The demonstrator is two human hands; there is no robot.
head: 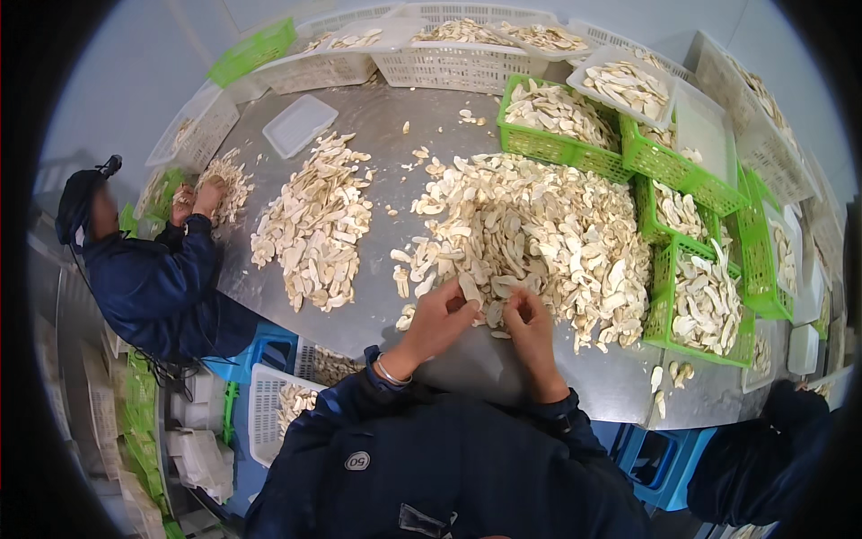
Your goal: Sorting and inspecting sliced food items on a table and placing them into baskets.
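My left hand (pixel 441 322) pinches a pale, dried-looking slice (pixel 469 288), probably mushroom, between thumb and fingers at the near edge of a large heap of slices (pixel 539 229). Close by on the right, my right hand (pixel 532 330) has its thumb and fingertips drawn together. Another slice (pixel 506 286) lies at those fingertips; whether they grip it cannot be made out. Under both hands is the metal table (pixel 471 364). The heap spreads ahead of them and to the right, its middle in shadow.
Left of the heap lies a smaller pile (pixel 316 236), with a translucent tray (pixel 300 126) behind it. Green baskets of slices (pixel 707 303) border the right; white crates (pixel 465 67) line the back. A co-worker (pixel 155 269) sits at left. A person's dark sleeve (pixel 761 458) shows at lower right.
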